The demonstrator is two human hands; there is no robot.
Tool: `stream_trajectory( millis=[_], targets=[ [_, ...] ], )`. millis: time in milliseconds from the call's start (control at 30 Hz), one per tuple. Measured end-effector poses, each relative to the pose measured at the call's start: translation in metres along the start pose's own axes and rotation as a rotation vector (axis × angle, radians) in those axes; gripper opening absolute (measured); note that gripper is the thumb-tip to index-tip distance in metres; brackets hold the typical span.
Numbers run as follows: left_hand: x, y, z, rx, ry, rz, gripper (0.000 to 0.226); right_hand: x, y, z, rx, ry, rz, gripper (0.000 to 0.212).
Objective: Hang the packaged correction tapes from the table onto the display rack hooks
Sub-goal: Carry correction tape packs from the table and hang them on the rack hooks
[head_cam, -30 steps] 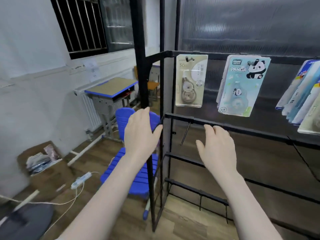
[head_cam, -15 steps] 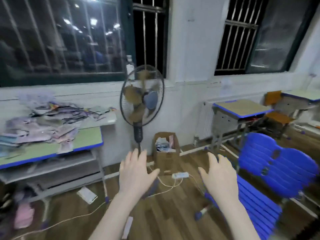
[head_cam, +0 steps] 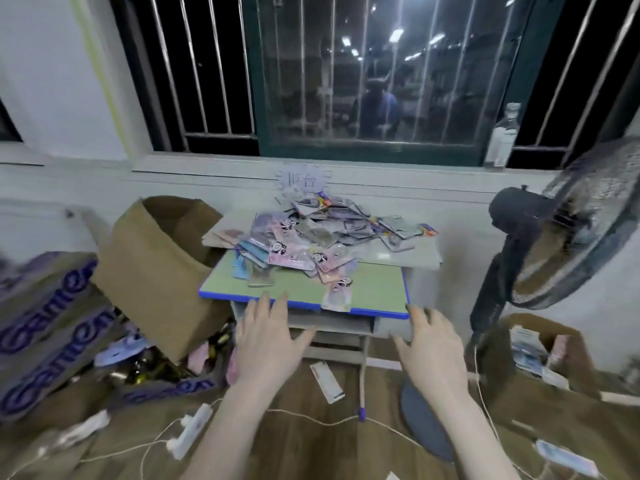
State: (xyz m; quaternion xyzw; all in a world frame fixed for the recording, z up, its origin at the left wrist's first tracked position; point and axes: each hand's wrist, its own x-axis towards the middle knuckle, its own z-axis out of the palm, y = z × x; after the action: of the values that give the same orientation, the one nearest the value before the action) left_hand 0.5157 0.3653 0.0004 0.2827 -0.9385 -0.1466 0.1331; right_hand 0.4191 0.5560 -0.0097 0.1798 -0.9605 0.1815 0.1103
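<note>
Left hand (head_cam: 268, 341): empty, fingers spread, low centre of frame, just short of the bench (head_cam: 377, 289) front edge.
Right hand (head_cam: 433, 344): empty too, fingers loosely splayed, lower right of centre.
Packs (head_cam: 304, 244): heaped loose on the bench, centre of frame; one pack (head_cam: 337, 296) hanging over the front edge.
Slip risk: overhanging pack likely knocked to the floor by a careless reach.
Pile risk: overlapped cards, so a pull on one probably drags neighbours off.
Blur: hang holes unreadable.

Dim indoor light, ceiling lamps reflected in dark window glass, heavy motion blur, wide-angle bending at edges
</note>
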Motion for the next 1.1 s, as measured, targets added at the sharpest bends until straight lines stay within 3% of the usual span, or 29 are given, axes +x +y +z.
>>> stream_trajectory(
  millis=[167,433,700,967,1100],
  targets=[
    [0.116,-0.023,0.041,0.025,-0.008,-0.014,0.075,0.103,-0.021,0.072,0.091,-0.014,-0.013,0.052],
    [0.282,-0.039,0.086,0.075,-0.137,-0.038,0.078,0.256,-0.035,0.156,0.118,-0.173,0.12,0.055],
    [0.394,-0.062,0.122,0.031,-0.169,0.031,0.087,0.328,-0.06,0.213,0.152,-0.265,0.215,0.056],
    [0.478,-0.089,0.17,0.348,-0.328,0.355,0.097,0.372,-0.081,0.258,0.122,-0.376,0.34,0.06],
    [0.496,-0.101,0.184,0.353,-0.373,0.292,0.116,0.38,-0.087,0.278,0.157,-0.377,0.483,0.068]
  ],
)
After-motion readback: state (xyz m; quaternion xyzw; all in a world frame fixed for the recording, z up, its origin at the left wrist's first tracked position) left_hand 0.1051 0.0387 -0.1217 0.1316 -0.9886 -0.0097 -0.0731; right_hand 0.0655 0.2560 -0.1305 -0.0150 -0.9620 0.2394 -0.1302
